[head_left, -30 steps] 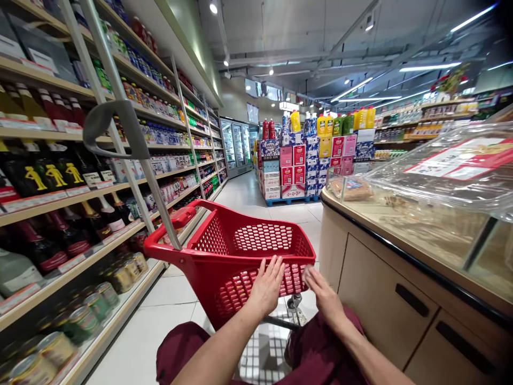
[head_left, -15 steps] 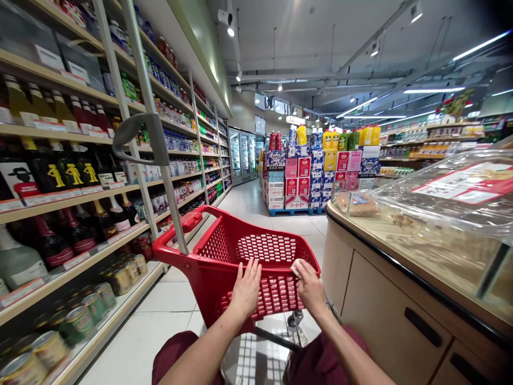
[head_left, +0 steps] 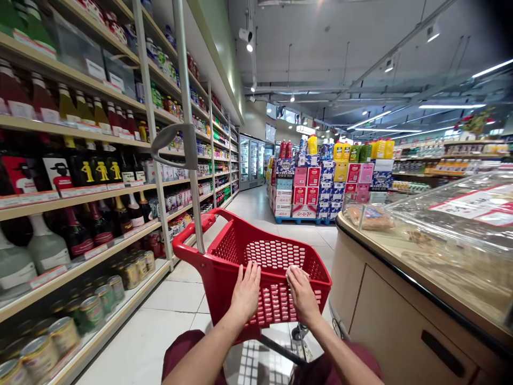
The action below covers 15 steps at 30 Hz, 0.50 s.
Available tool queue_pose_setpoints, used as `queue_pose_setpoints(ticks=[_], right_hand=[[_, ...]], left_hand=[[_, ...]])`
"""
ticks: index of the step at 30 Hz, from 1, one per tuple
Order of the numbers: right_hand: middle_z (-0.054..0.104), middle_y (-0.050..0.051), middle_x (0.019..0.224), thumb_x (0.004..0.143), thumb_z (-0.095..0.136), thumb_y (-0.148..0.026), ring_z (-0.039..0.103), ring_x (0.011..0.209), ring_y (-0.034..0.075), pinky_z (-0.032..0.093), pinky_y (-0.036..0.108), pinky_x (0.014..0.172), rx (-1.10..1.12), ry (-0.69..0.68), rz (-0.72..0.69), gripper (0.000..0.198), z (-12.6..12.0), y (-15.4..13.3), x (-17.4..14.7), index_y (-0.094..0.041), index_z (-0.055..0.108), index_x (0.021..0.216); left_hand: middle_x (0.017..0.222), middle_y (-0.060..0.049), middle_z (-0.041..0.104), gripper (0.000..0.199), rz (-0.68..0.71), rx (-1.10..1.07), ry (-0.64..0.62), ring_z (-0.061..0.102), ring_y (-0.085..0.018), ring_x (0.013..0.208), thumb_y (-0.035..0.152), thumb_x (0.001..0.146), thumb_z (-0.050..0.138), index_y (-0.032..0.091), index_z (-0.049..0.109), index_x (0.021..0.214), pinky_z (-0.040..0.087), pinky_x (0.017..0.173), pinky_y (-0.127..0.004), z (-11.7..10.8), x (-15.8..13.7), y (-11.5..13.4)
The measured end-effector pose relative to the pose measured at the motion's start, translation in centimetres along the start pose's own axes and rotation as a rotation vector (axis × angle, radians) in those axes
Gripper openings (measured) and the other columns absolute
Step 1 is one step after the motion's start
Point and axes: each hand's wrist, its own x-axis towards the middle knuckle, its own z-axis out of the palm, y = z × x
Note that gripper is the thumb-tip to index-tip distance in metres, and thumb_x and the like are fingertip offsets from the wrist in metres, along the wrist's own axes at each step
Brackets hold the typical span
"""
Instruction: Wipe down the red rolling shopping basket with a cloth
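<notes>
A red plastic shopping cart [head_left: 224,267] stands sideways in front of me, its basket walls pierced with holes. My left hand [head_left: 246,294] lies on the near side of the basket, fingers stretched out over the top rim, holding nothing. Farther right along the same rim, my right hand [head_left: 302,294] presses a small folded white wipe [head_left: 289,271] against the edge with bent fingers. Most of the wipe is hidden under the fingers. A tall metal pole with a grey loop handle [head_left: 174,145] rises from the cart's handle end.
Shelves of bottles and cans [head_left: 76,203] line the left side. A wooden counter [head_left: 385,299] with clear covers over baked goods curves close on the right. Stacked drink cartons [head_left: 306,187] stand ahead, with glass-door fridges [head_left: 252,158] beyond.
My right hand has slid left along the cart's rim with the white wipe, nearer my left hand. The left hand stays on the rim. The view has shifted slightly left.
</notes>
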Motion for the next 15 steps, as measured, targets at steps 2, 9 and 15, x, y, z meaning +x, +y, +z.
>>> queue_pose_setpoints(ticks=[2, 9, 15], right_hand=[[0.051, 0.008, 0.122, 0.084, 0.033, -0.018, 0.046, 0.112, 0.02, 0.037, 0.045, 0.092, 0.002, -0.083, 0.012, 0.04, -0.7, 0.6, -0.1, -0.022, 0.045, 0.122], [0.044, 0.013, 0.128, 0.079, 0.038, -0.02, 0.039, 0.119, 0.025, 0.034, 0.047, 0.093, -0.13, -0.143, 0.149, 0.042, -2.5, 3.5, -0.9, -0.016, 0.047, 0.12], [0.054, 0.008, 0.116, 0.086, 0.031, -0.021, 0.05, 0.106, 0.019, 0.043, 0.035, 0.085, 0.056, -0.185, -0.036, 0.036, -0.8, -1.0, 2.3, -0.022, 0.05, 0.117]], left_hand=[[0.14, -0.011, 0.025, 0.063, 0.016, -0.009, 0.0, 0.012, -0.024, 0.131, 0.015, 0.071, 0.035, 0.009, 0.023, 0.133, 0.011, 0.105, -0.047, -0.2, 0.0, 0.0], [0.14, -0.013, 0.027, 0.06, -0.041, -0.012, -0.046, 0.014, -0.027, 0.13, 0.02, 0.073, 0.037, 0.006, 0.029, 0.131, 0.01, 0.105, -0.047, -0.6, 0.3, 0.6], [0.14, -0.014, 0.025, 0.061, -0.008, -0.016, -0.075, 0.013, -0.027, 0.13, 0.022, 0.074, 0.037, 0.004, 0.027, 0.131, 0.011, 0.105, -0.047, -0.6, 0.3, 0.5]])
